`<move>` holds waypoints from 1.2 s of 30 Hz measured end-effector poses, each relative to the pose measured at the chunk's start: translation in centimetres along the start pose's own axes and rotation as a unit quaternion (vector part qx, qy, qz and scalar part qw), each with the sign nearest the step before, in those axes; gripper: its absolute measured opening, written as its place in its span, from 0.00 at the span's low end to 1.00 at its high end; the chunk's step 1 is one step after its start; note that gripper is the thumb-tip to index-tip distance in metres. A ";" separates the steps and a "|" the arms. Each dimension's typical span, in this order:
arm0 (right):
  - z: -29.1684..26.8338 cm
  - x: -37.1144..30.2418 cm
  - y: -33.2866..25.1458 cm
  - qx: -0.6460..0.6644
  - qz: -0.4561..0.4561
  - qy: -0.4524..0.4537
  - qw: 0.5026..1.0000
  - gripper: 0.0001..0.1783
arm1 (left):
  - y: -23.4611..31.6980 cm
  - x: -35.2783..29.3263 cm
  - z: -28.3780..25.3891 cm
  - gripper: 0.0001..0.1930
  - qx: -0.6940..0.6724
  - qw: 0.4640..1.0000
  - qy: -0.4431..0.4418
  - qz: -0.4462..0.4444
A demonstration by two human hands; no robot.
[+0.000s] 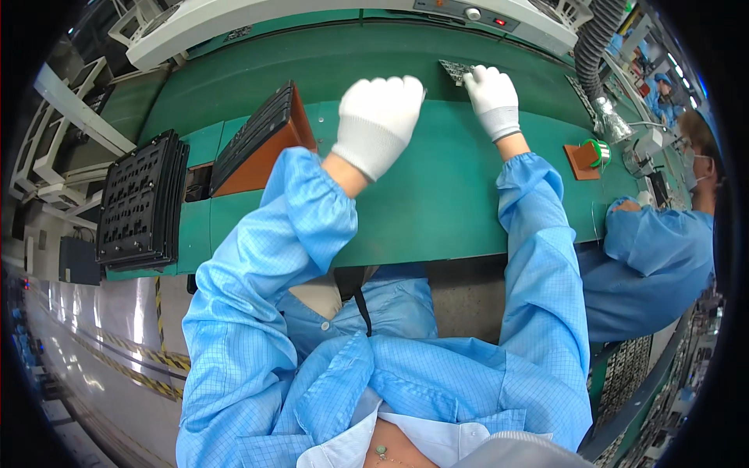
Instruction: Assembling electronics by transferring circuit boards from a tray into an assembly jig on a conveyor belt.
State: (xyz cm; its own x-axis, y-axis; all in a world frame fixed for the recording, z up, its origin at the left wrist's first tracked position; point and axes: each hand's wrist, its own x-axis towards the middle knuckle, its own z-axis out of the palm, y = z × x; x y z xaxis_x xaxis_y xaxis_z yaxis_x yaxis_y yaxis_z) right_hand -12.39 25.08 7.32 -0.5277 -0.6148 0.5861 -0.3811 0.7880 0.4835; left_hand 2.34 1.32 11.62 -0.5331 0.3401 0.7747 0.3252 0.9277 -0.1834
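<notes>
My left hand [380, 121], in a white knit glove, is raised over the green bench [421, 210] with its fingers curled in. A thin dark edge shows by its fingertips, too little to name. Farther right, my right hand [492, 97], gloved the same way, is closed at the right end of a small dark circuit board panel [452, 71] with light marks. The glove covers that end of the panel, and its fingertips are hidden.
At left, black slotted trays [140, 203] stand beside a brown slanted stand [265, 164] carrying a black tray [253, 129]. A solder wire spool [600, 153] sits on a brown holder at right, near a co-worker's blue sleeve [655, 238]. A white overhead unit [351, 19] spans the back.
</notes>
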 end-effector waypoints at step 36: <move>1.7 -4.1 -7.3 0.394 0.170 -0.078 0.900 0.11 | -3.8 4.6 19.3 0.27 -0.063 0.952 -0.225 -0.197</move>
State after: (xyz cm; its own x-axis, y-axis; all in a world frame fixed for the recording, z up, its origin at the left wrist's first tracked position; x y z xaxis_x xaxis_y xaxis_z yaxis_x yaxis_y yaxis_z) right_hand -8.73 21.86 0.29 -0.7920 -0.3698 0.4858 -0.5650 0.7454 -0.3538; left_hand -16.47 2.32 4.24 -0.9044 0.0276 0.4258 0.1070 0.9807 0.1638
